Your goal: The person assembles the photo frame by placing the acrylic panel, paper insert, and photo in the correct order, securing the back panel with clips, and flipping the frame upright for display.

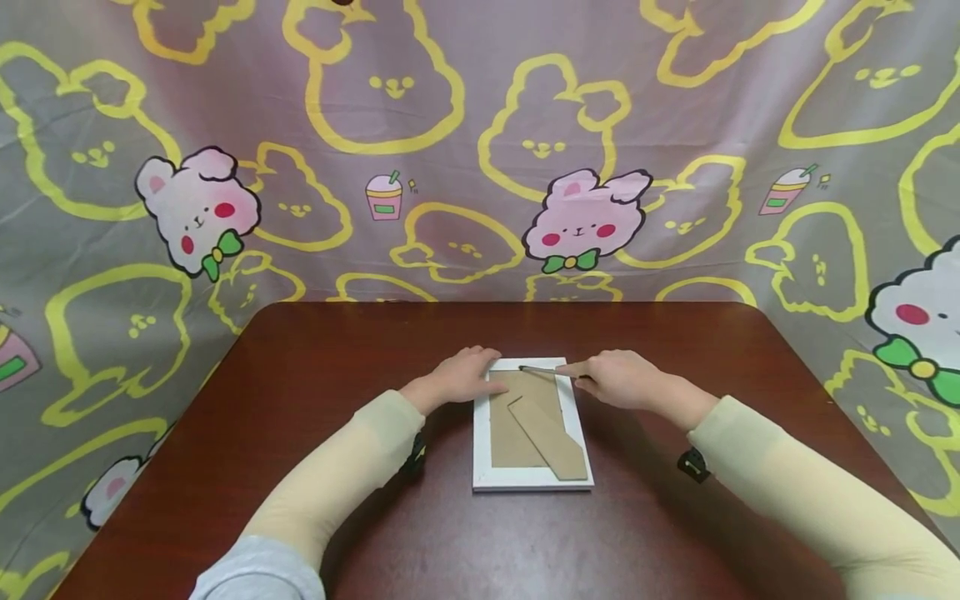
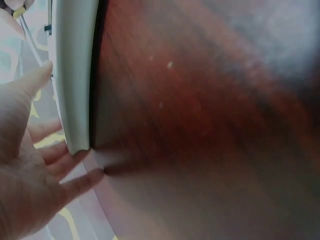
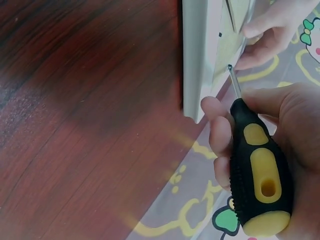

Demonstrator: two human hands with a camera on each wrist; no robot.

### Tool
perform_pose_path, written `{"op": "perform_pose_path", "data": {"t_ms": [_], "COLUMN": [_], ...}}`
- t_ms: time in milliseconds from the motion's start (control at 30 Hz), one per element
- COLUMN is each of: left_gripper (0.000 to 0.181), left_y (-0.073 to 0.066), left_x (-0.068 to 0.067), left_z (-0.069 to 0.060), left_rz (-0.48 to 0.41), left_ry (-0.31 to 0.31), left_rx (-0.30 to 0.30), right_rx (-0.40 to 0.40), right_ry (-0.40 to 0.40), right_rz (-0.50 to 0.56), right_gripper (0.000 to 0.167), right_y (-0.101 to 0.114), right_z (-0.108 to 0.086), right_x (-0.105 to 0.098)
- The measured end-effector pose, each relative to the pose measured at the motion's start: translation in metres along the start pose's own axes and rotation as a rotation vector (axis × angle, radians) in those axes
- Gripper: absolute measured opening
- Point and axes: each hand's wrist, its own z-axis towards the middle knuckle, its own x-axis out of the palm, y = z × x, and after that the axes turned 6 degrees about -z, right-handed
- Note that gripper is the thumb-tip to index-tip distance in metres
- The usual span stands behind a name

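A white picture frame point(image 1: 482, 450) is seen back side up, just below the centre of the head view, on a dark red-brown table point(image 1: 360, 350). A screwdriver point(image 3: 266, 170) with a black and yellow handle is grasped by the right hand point(image 1: 626, 379), its tip held by the top of the brown backing point(image 1: 513, 433); whether contact is made cannot be told. The frame's upper left corner is touched by the left hand point(image 1: 459, 377), its fingers loosely extended. A brown stand point(image 1: 551, 437) is slanted towards the frame's lower right
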Motion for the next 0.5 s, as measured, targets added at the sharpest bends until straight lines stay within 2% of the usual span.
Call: {"op": "perform_pose_path", "data": {"t_ms": [100,167,500], "left_gripper": [0.065,0.065,0.064], "left_y": [0.0032,0.0041,-0.0011], "left_x": [0.0009,0.0006,-0.004], "left_z": [0.0044,0.0063,0.0051], "left_rz": [-0.002,0.006,-0.01], "left_ry": [-0.005,-0.002,0.011], "left_rx": [0.033,0.035,-0.019], "right_rx": [0.013,0.017,0.039], "right_ry": [0.014,0.025,0.048], "right_rz": [-0.002,-0.006,-0.032], "right_gripper": [0.038,0.039,0.041], "right_y": [0.0018,0.0032,0.0071], "right_z": [-0.0006,-0.0013,-0.0039], "right_x": [0.0001,-0.0003,-0.0041]}}
